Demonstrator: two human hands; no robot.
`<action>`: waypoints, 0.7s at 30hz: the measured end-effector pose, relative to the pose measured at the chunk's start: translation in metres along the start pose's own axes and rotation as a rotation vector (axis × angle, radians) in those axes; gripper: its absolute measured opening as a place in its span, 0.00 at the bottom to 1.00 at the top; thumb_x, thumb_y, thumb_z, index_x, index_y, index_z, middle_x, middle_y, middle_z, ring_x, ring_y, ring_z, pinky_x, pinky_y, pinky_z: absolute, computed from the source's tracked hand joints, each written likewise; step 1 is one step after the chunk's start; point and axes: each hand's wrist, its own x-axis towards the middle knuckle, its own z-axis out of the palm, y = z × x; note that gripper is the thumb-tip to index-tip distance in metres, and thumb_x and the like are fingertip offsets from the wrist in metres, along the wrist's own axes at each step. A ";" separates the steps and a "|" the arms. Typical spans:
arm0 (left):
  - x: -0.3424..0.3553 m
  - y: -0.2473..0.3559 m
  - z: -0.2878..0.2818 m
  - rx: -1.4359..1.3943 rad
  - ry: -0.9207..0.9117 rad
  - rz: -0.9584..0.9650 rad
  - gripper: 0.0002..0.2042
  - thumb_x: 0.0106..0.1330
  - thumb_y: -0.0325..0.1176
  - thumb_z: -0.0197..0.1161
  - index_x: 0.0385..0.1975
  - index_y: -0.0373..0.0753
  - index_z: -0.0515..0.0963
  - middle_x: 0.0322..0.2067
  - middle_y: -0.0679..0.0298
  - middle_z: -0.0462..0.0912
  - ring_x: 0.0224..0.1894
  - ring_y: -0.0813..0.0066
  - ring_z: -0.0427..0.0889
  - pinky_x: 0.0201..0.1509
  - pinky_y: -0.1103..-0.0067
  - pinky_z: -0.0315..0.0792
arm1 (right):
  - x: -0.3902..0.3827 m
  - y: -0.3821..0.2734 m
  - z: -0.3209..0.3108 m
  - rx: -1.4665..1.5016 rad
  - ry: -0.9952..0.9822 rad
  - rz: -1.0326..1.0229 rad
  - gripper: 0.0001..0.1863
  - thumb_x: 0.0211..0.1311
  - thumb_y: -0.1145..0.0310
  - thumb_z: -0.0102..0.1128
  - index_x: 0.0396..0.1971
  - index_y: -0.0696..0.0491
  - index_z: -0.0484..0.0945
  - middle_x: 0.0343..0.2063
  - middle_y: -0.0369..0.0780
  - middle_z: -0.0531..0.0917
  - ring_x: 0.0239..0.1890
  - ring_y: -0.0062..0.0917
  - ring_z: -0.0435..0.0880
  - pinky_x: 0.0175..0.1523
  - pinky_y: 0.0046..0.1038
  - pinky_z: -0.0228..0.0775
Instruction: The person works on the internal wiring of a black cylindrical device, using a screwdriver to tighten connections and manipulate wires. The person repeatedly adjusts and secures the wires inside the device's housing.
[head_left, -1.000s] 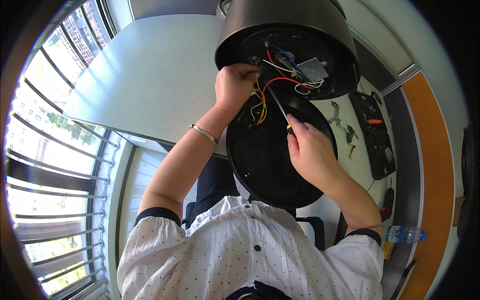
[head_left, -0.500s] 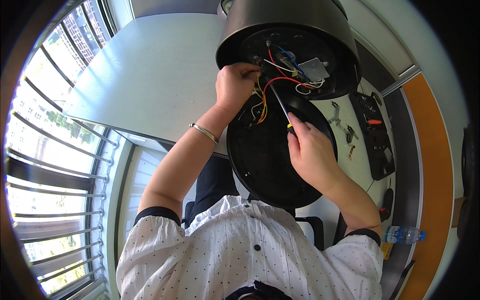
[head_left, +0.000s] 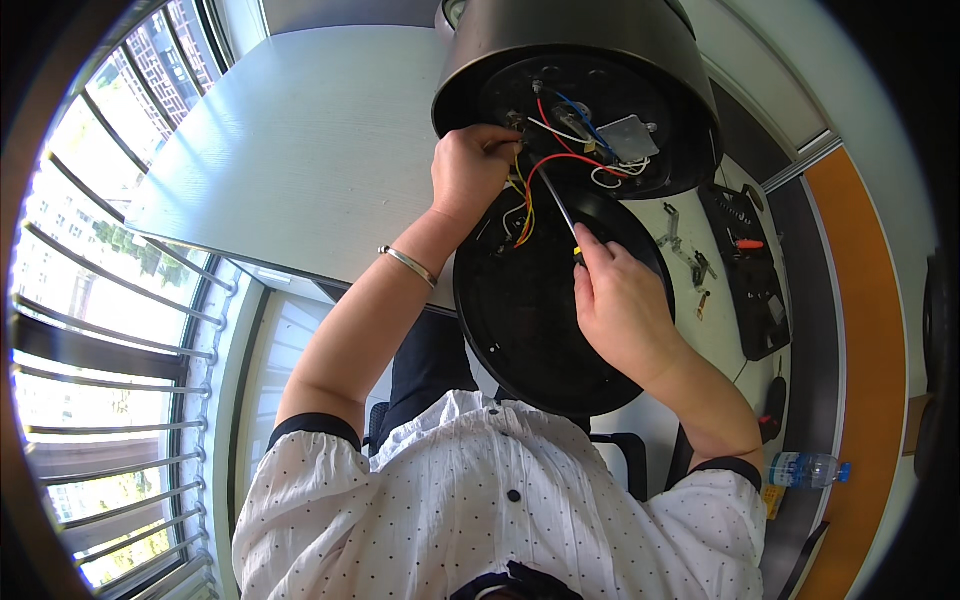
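Two bare hands work at the open underside of a round black appliance (head_left: 600,60) that lies tipped on its side on our pale grey table (head_left: 300,140). Starting at the left, barred windows (head_left: 110,300) curve along the edge of the view. Our left hand (head_left: 470,175), a thin silver bracelet (head_left: 408,265) on its wrist, is curled closed with its fingertips pinching into the bundle of red, yellow and white wires (head_left: 525,195) at the appliance's lower rim. Just below lies the round black base cover (head_left: 540,320), taken off and hanging over the table's near edge. Our right hand (head_left: 620,305) is closed around the handle of a screwdriver (head_left: 560,212), whose slim shaft slants up-left into the wiring. Further right, small metal parts (head_left: 685,250) lie loose on the table, then a black tool tray (head_left: 745,270). A clear water bottle (head_left: 808,468) lies at the lower right.
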 end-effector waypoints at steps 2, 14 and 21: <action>0.000 0.000 0.000 -0.001 -0.002 -0.011 0.07 0.53 0.21 0.64 0.32 0.30 0.81 0.23 0.60 0.83 0.24 0.80 0.80 0.28 0.83 0.75 | 0.000 0.001 0.003 0.041 0.021 -0.007 0.20 0.57 0.75 0.52 0.50 0.62 0.70 0.28 0.49 0.77 0.27 0.40 0.78 0.33 0.35 0.70; 0.001 -0.006 0.002 0.018 -0.006 -0.086 0.07 0.50 0.32 0.64 0.30 0.42 0.83 0.25 0.59 0.83 0.29 0.67 0.82 0.36 0.77 0.73 | 0.008 -0.008 -0.005 1.388 -0.170 0.496 0.20 0.63 0.73 0.48 0.54 0.64 0.63 0.24 0.41 0.76 0.23 0.22 0.76 0.24 0.24 0.70; 0.002 -0.007 0.002 0.034 0.000 -0.076 0.07 0.50 0.33 0.65 0.29 0.42 0.83 0.25 0.59 0.83 0.30 0.66 0.82 0.36 0.76 0.74 | 0.008 -0.007 -0.004 2.067 -0.176 0.570 0.14 0.63 0.75 0.46 0.47 0.62 0.66 0.28 0.44 0.75 0.24 0.24 0.75 0.26 0.24 0.70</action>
